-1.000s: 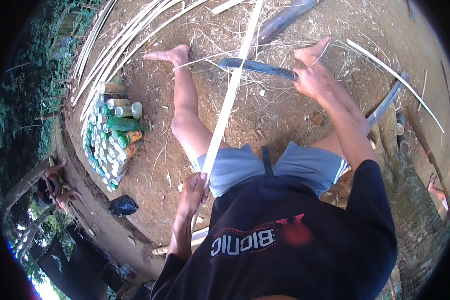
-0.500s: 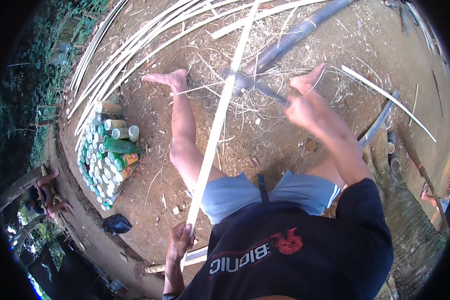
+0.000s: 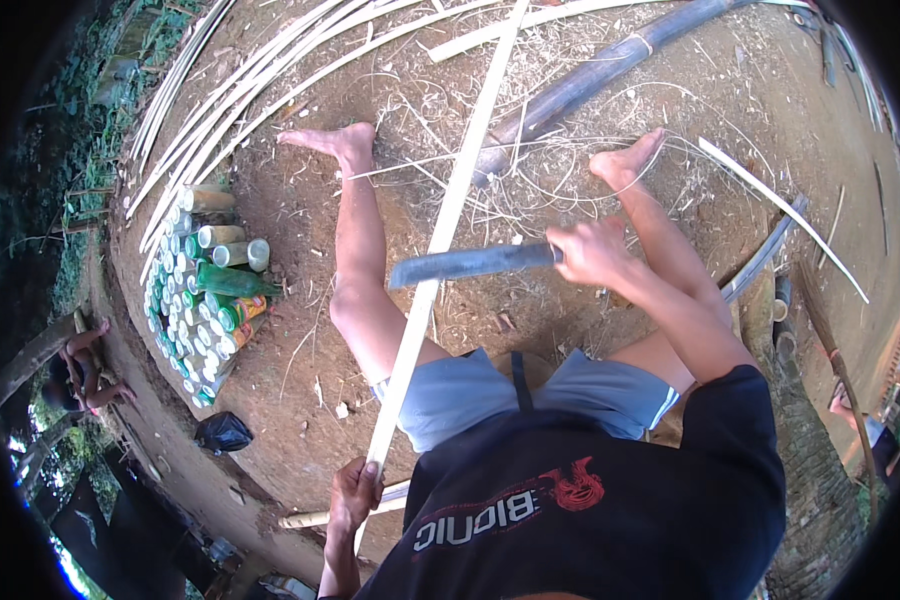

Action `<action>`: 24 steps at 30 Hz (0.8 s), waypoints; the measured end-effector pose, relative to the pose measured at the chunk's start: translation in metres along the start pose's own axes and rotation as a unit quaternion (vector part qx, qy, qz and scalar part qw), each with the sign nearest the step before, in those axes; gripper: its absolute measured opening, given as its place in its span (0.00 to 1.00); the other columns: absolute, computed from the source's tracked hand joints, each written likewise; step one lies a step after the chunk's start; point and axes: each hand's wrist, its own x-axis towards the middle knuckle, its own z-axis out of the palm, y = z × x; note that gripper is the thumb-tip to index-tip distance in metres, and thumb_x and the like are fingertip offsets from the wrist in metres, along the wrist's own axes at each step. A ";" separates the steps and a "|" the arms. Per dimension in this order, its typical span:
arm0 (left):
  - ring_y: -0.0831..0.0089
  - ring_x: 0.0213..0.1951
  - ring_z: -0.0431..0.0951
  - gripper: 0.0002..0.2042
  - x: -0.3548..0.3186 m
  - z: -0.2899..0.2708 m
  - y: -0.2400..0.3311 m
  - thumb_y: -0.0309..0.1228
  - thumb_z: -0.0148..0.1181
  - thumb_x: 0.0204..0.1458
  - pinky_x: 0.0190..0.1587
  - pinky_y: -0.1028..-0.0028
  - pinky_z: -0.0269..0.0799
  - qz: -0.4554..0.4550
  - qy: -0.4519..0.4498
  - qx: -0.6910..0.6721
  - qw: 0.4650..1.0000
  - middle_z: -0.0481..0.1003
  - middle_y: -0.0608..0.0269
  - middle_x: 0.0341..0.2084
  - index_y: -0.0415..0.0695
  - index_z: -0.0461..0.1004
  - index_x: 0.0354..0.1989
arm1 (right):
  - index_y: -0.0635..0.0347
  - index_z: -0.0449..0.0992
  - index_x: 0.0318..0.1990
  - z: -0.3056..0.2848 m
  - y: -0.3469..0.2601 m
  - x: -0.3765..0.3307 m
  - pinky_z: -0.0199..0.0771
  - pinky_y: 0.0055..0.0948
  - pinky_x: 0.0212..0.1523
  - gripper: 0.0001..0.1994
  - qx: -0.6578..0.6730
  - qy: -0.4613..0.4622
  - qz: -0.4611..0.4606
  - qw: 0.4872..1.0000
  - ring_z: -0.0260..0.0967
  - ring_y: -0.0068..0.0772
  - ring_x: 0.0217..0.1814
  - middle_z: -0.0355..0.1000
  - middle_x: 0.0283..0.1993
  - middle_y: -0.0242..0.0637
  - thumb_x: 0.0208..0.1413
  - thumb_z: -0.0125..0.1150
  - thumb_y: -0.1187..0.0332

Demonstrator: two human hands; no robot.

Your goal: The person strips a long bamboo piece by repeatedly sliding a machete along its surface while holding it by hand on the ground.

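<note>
A long pale split-bamboo strip (image 3: 475,150) runs from beside my left hip up past the far edge of the view, slanting between my legs. Near its lower end my left hand (image 3: 356,490) is closed around it. My right hand (image 3: 590,253) grips the handle of a machete (image 3: 475,263), in front of my lap. The machete's broad dark blade points left and lies across the strip, its tip just beyond the strip's left edge. Whether the blade presses on the strip or hovers over it, I cannot tell.
Several pale strips (image 3: 260,95) lie at the far left. A dark bamboo pole (image 3: 600,75) rests among shavings ahead. Many bottles and jars (image 3: 205,290) are stacked at left, near a black plastic bag (image 3: 224,431). A tree trunk (image 3: 810,450) stands at right; another person (image 3: 92,370) sits far left.
My right hand has drawn the machete back toward my body, from far along the strip to nearer my lap. The left hand keeps its hold on the strip.
</note>
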 end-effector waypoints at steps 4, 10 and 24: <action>0.81 0.13 0.64 0.22 0.008 0.010 0.015 0.46 0.48 0.64 0.16 0.76 0.58 -0.002 0.001 0.021 1.000 0.65 0.68 0.10 0.41 0.67 0.24 | 0.57 0.75 0.34 0.002 0.032 0.026 0.68 0.34 0.15 0.06 0.123 0.111 0.119 0.979 0.68 0.29 0.14 0.69 0.15 0.33 0.51 0.60 0.67; 0.81 0.13 0.64 0.21 -0.003 0.005 -0.003 0.45 0.48 0.64 0.16 0.76 0.58 -0.018 0.000 -0.004 1.000 0.65 0.69 0.10 0.41 0.67 0.23 | 0.59 0.76 0.38 0.016 0.014 0.005 0.69 0.36 0.15 0.07 0.026 0.025 0.073 0.997 0.70 0.29 0.17 0.72 0.18 0.38 0.53 0.58 0.69; 0.82 0.14 0.63 0.18 -0.020 -0.026 -0.008 0.39 0.48 0.64 0.18 0.79 0.58 -0.064 -0.027 -0.034 0.997 0.66 0.69 0.11 0.42 0.69 0.23 | 0.56 0.66 0.63 -0.042 0.037 0.082 0.62 0.67 0.45 0.23 0.058 -0.005 0.140 0.988 0.77 0.39 0.31 0.79 0.37 0.44 0.59 0.55 0.65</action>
